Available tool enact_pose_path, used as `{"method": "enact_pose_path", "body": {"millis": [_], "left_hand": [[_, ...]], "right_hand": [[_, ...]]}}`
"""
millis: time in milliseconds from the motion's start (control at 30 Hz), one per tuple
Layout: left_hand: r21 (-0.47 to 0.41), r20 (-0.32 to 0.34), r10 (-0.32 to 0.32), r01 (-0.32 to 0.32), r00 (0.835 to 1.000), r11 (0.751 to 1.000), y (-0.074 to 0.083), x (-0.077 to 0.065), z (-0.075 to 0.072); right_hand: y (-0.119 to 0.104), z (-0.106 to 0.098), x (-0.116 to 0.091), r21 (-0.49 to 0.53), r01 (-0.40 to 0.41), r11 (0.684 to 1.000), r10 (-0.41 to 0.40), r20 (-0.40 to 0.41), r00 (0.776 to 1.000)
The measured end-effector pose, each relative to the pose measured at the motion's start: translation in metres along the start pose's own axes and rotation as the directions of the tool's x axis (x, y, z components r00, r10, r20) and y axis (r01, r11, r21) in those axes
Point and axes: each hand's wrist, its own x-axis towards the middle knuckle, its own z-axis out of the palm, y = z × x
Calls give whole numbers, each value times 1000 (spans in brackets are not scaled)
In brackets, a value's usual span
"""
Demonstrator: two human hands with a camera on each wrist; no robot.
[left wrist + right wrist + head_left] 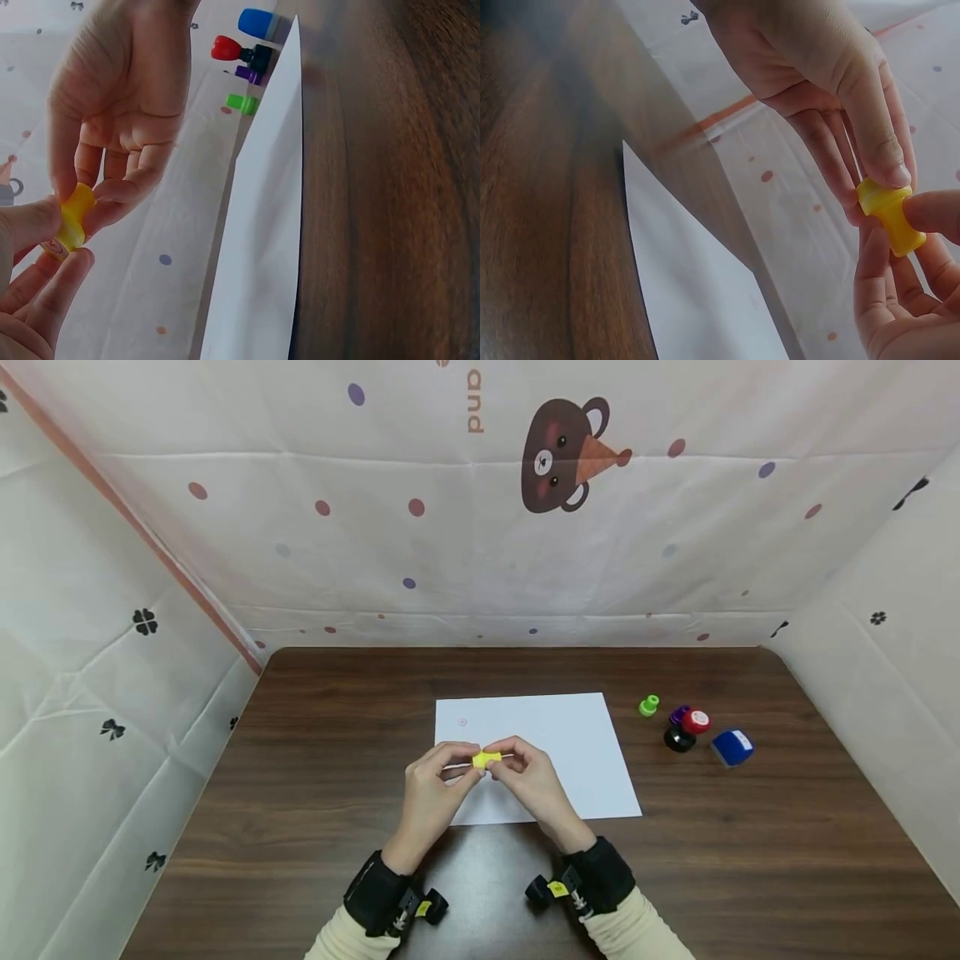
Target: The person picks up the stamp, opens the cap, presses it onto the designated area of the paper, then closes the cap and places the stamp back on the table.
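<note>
My left hand (435,782) and right hand (535,779) both pinch the small yellow stamp (487,760) over the white paper (566,745). A round mark (462,722) shows at the paper's far left.

Your head view is bright and evenly lit, with a pale glare patch on the near part of the worktop (483,881) and the white sheet (577,760) glowing almost without texture. You get only soft shading on the fabric backdrop (465,547), and the print there reads crisply. Your two wrist views come out dimmer and greyer, with faint shadow bands across the sheet. In the left one, haze blurs the upper worktop; in the right, the upper-left corner sinks into dark blur, while the yellow piece (891,217) looks reasonably sharp.
</note>
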Motion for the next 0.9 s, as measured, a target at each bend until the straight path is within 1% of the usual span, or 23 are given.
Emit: {"method": "enact_pose_path", "body": {"millis": [133,267,367,433,500,667,767,900], "left_hand": [[41,35,-7,5,999,999,1,1,0],[100,71,-8,0,997,995,4,2,0],[177,89,16,-32,996,984,4,3,0],[236,100,47,-69,994,969,5,4,0],[300,113,81,-112,990,948,5,4,0],[410,154,158,-209,975,888,7,3,0],[443,182,186,-249,966,861,8,3,1],[468,218,202,-284,955,837,10,2,1]], "right_hand": [[0,0,-1,-43,17,999,-18,-16,1000],[13,-2,4,-80,31,996,-34,-36,999],[25,-4,10,-90,40,995,-45,-47,998],[29,-4,10,-118,62,991,-69,-56,996],[31,-4,11,-175,93,980,-105,-62,993],[33,-3,9,-327,202,923,-231,-52,972],[33,-3,8,-375,244,894,-279,-41,960],[34,-3,8,-407,264,874,-302,-32,953]]}}
